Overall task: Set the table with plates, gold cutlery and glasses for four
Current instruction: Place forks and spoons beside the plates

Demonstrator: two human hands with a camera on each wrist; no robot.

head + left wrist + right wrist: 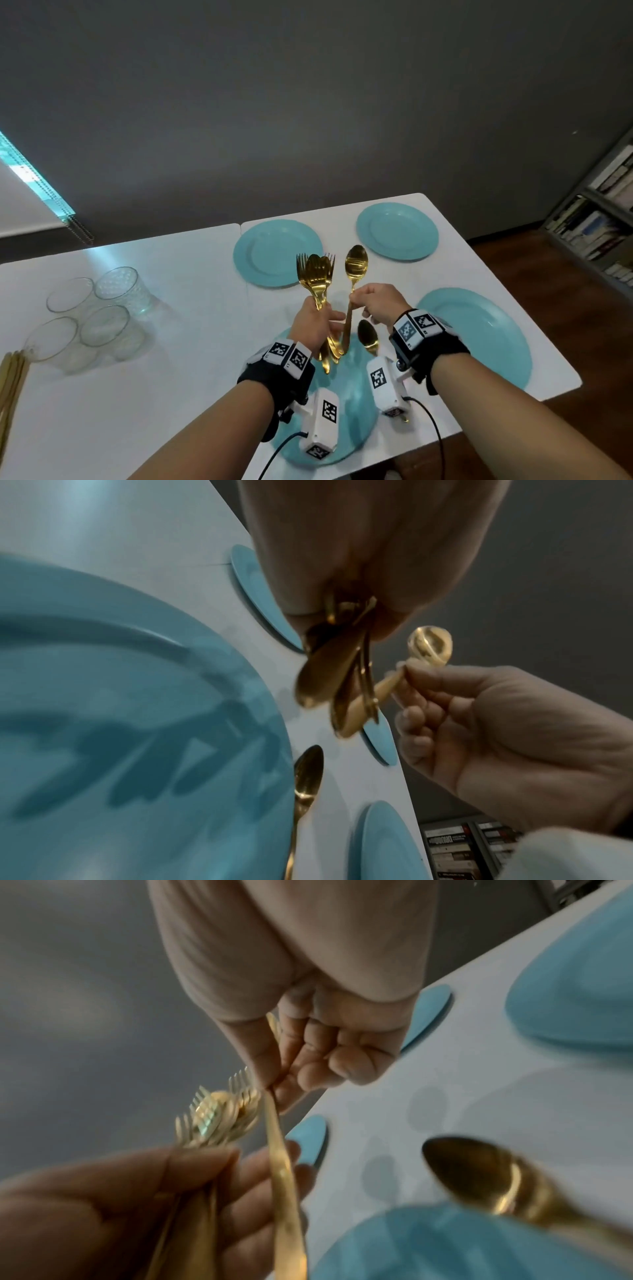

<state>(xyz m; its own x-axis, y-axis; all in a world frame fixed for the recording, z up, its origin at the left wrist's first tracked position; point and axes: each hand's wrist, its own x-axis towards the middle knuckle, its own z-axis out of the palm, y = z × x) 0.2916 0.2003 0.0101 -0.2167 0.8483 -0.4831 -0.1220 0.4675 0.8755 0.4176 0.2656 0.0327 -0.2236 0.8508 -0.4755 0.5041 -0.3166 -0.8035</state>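
Note:
My left hand [317, 322] grips a bundle of gold forks and spoons [317, 274] upright above the near turquoise plate [346, 390]. Beside it my right hand [371, 301] pinches the neck of one gold spoon [356, 263] between thumb and forefinger, its bowl pointing up. In the right wrist view the pinched spoon's handle [284, 1164] runs down past the left hand's fingers [192, 1177]. Another gold spoon [368, 337] lies on the white table [171, 377] right of the near plate. Three more turquoise plates sit at far left [270, 255], far right [397, 231] and right [479, 335].
Several clear glasses [102, 315] stand grouped on the left part of the table. Gold-coloured sticks [10, 383] lie at the left edge. A bookshelf [603, 212] stands to the right beyond the table. The table's right edge runs close to the right plate.

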